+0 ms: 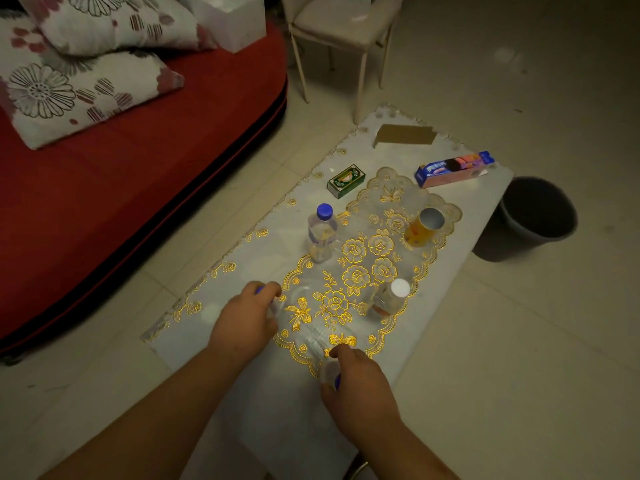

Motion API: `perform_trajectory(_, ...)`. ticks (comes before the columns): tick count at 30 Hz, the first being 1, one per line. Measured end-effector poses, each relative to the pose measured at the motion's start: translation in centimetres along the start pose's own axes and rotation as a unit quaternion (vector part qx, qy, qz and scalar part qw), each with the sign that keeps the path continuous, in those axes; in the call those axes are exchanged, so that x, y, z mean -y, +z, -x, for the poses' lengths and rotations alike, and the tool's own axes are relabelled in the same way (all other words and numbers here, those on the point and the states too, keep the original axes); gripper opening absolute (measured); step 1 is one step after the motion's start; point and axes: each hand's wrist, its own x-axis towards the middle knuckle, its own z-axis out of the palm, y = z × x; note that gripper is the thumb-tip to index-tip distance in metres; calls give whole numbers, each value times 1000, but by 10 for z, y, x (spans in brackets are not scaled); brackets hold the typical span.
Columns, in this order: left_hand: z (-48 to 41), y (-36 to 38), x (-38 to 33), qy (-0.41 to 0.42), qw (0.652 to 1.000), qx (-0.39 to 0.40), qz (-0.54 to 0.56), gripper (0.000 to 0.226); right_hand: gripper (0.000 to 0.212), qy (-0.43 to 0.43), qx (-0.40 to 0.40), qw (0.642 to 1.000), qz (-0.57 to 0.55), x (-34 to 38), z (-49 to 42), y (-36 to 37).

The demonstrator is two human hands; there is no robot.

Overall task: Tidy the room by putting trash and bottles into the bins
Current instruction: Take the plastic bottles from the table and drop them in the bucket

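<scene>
Left hand (247, 317) closed on a blue-capped bottle top at table's near-left | right hand (356, 379) closed on a second clear bottle (327, 370) at near edge | grey bin (540, 216) on floor beyond far-right corner | risk, I judge: thin bottles slipping, or reach toppling upright bottle (389, 299).

Clear plastic bottle (322, 233): blue cap. Translucent table cover (349, 271): gold rose pattern. Rounded fabric sofa (138, 161): red. Round plastic bin (536, 216): dark grey.
</scene>
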Motion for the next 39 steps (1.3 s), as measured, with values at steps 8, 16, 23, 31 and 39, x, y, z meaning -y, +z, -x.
perform_trajectory(8, 39, -63, -24, -11, 995, -1, 99, 58, 45, -7, -22, 999, -39, 19, 28, -53)
perform_trajectory(16, 86, -163, -120, 46, 989, -9, 137, 56, 41, 6, -72, 997, -37, 34, 99, -184)
perform_trajectory(23, 120, -192, -255, 115, 984, -13, 135, 64, 38, 6, -167, 983, -80, -4, 174, -299)
perform_trajectory(31, 189, -157, -449, 157, 980, -38, 120, 69, 39, 6, -230, 969, -86, -143, 287, -406)
perform_trajectory(39, 251, -108, -620, 218, 970, -6, 104, 70, 39, 38, -283, 954, -90, -270, 401, -491)
